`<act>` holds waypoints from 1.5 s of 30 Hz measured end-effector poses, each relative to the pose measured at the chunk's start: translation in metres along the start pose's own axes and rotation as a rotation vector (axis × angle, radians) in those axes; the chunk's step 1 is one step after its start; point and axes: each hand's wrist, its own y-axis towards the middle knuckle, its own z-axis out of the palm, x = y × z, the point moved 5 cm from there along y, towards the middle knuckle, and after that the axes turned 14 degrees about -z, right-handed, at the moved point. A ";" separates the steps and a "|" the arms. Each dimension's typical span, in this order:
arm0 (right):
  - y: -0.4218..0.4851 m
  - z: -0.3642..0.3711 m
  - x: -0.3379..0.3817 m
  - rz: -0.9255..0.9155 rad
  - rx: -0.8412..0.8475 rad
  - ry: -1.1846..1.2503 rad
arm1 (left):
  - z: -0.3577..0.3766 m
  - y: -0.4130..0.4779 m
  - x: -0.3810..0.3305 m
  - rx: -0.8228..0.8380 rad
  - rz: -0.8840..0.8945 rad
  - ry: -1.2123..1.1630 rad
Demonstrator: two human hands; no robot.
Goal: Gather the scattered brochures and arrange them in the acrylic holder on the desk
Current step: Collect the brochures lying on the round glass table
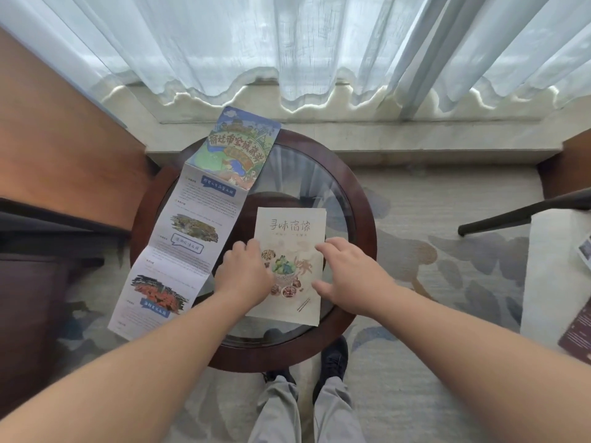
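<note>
A cream food brochure (289, 228) lies flat on the round glass-topped table (358, 199). My left hand (244, 273) rests on its left edge with fingers curled down onto the paper. My right hand (348, 273) lies on its right edge, fingers spread and pressing the sheet. To the left, a long unfolded tourist brochure (192, 225) with a blue illustrated cover stretches diagonally across the table's left rim and hangs over the near edge. No acrylic holder is in sight.
A wooden armchair (64, 174) stands at the left, another chair's dark arm (524, 212) at the right. Sheer curtains (287, 43) hang behind the table. A white surface (556, 276) at the right edge carries printed cards. My shoes (332, 359) stand on patterned carpet.
</note>
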 end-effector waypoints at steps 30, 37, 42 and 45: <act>0.039 0.065 -0.013 0.000 0.140 -0.366 | 0.087 -0.017 -0.002 -0.072 0.479 0.435; 0.037 0.071 -0.003 0.027 0.145 -0.381 | 0.076 -0.024 0.004 -0.010 0.522 0.421; 0.036 0.065 0.002 0.048 0.178 -0.384 | 0.020 -0.005 0.009 -0.033 0.491 0.077; 0.042 0.058 0.012 0.023 0.156 -0.352 | -0.029 0.031 0.048 -0.162 0.314 -0.063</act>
